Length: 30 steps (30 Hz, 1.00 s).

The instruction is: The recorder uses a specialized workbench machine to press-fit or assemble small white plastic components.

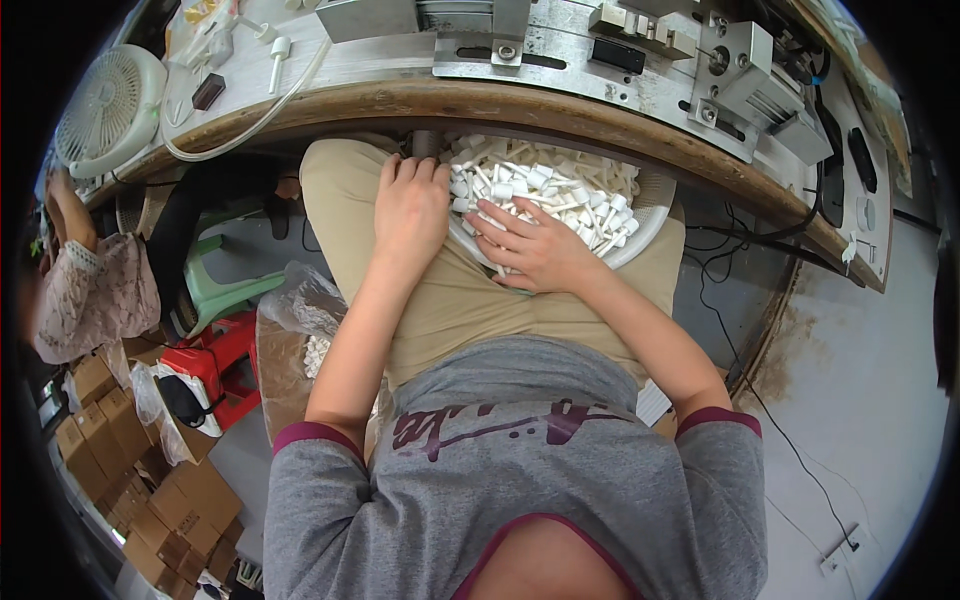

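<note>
Clearly, the right hand [535,248] hides some white pieces [595,208] in the basin [655,215].

- Small plastic pieces [605,215]: white
- Basket [657,205]: white
- Trousers [345,205]: plain khaki
- T-shirt [560,475]: heathered grey, with maroon print across the chest, 2 maroon sleeve cuffs and a maroon neckline
- Bench edge [370,106]: brown, below a pale grey top
- Metal fixture [745,75]: silver-grey
- Oblong block [618,55]: black
- Small block [208,92]: dark reddish brown
- Tube [262,127]: white
- Fan [112,110]: off-white
- Stool on the left [222,295]: pale green
- Stool below it [228,343]: bright red
- Co-worker's top [105,300]: pale pinkish, with a darker mottled pattern
- Co-worker's trousers [212,205]: black
- Cardboard boxes [198,505]: brown
- Floor at right [850,400]: pale grey, with blotchy brown stains
</note>
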### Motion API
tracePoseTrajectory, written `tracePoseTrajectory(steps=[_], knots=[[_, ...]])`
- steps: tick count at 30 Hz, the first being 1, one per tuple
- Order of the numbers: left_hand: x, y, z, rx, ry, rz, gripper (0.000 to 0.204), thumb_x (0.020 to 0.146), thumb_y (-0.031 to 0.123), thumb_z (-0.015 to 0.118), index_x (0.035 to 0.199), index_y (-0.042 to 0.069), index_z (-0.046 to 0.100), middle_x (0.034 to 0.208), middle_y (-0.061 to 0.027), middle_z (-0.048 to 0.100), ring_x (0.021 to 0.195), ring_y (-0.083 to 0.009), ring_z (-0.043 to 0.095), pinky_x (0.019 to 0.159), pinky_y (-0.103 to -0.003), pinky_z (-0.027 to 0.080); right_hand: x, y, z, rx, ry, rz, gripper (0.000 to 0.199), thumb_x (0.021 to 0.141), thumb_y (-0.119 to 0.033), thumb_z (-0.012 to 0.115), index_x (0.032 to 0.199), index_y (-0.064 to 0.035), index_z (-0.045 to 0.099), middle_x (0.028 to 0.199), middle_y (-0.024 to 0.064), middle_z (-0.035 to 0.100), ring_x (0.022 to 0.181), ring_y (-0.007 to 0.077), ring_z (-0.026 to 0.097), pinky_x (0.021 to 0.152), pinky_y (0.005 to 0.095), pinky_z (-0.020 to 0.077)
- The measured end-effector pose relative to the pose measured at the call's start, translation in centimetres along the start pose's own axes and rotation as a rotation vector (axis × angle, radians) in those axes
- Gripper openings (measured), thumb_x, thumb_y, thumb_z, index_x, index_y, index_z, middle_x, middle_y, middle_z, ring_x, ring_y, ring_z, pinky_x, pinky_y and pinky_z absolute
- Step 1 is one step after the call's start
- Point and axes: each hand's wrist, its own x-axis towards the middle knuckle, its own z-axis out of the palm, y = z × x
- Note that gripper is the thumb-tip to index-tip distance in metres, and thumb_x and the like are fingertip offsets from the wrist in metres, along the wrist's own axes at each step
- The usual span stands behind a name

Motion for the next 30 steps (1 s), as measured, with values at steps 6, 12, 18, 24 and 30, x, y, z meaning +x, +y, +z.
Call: tracePoseTrajectory(steps=[6, 12, 18, 24, 30], knots=[[-0.6, 0.2, 0.6, -0.065, -0.052, 0.082, 0.012, 0.077, 0.009, 0.059, 0.082, 0.005, 0.069, 0.09, -0.0106, 0.068, 0.094, -0.0274, 0.062, 0.1, -0.043, 0.042, -0.4, 2.0, -1.0, -0.114, 0.001, 0.068, 0.037, 0.078, -0.018, 0.067, 0.113, -0.0122, 0.059, 0.147, 0.0081, 0.046, 0.137, 0.0256, 0.042, 0.109, 0.0457, 0.035], [-0.7, 0.2, 1.1, -0.07, -0.039, 0.118, 0.014, 0.074, 0.008, 0.057, 0.075, 0.005, 0.071, 0.079, -0.0112, 0.068, 0.087, -0.0271, 0.062, 0.095, -0.041, 0.043, 0.4, 3.2, -1.5, -0.104, 0.08, 0.151, 0.04, 0.075, -0.014, 0.07, 0.114, -0.0152, 0.06, 0.142, 0.008, 0.05, 0.126, 0.0257, 0.051, 0.105, 0.045, 0.0384], [-0.5, 0.4, 0.6, -0.055, -0.12, 0.101, 0.008, 0.074, 0.01, 0.062, 0.074, 0.006, 0.068, 0.083, -0.0093, 0.07, 0.091, -0.0258, 0.063, 0.098, -0.041, 0.044, 0.7, 5.1, -2.4, 0.016, -0.067, 0.378, 0.065, 0.069, -0.019, 0.078, 0.13, -0.0246, 0.055, 0.132, 0.0076, 0.054, 0.112, 0.0271, 0.059, 0.095, 0.0468, 0.0468], [-1.8, 1.4, 0.6, -0.131, -0.097, 0.127, 0.007, 0.075, 0.01, 0.065, 0.08, 0.005, 0.067, 0.086, -0.0099, 0.067, 0.092, -0.0266, 0.062, 0.092, -0.041, 0.045, 0.1, 5.3, -2.8, 0.051, -0.149, 0.461, 0.07, 0.073, -0.021, 0.076, 0.138, -0.0281, 0.05, 0.131, 0.0081, 0.055, 0.116, 0.0291, 0.056, 0.1, 0.0462, 0.044], [-3.3, 4.9, -1.0, -0.377, -0.104, 0.103, 0.019, 0.073, 0.012, 0.072, 0.088, 0.004, 0.063, 0.092, -0.0117, 0.062, 0.092, -0.0287, 0.06, 0.088, -0.04, 0.045, -1.3, 3.0, -5.1, -0.041, 0.035, 0.366, 0.058, 0.08, -0.022, 0.073, 0.135, -0.0234, 0.057, 0.135, 0.0105, 0.055, 0.126, 0.0281, 0.05, 0.104, 0.046, 0.0383]])
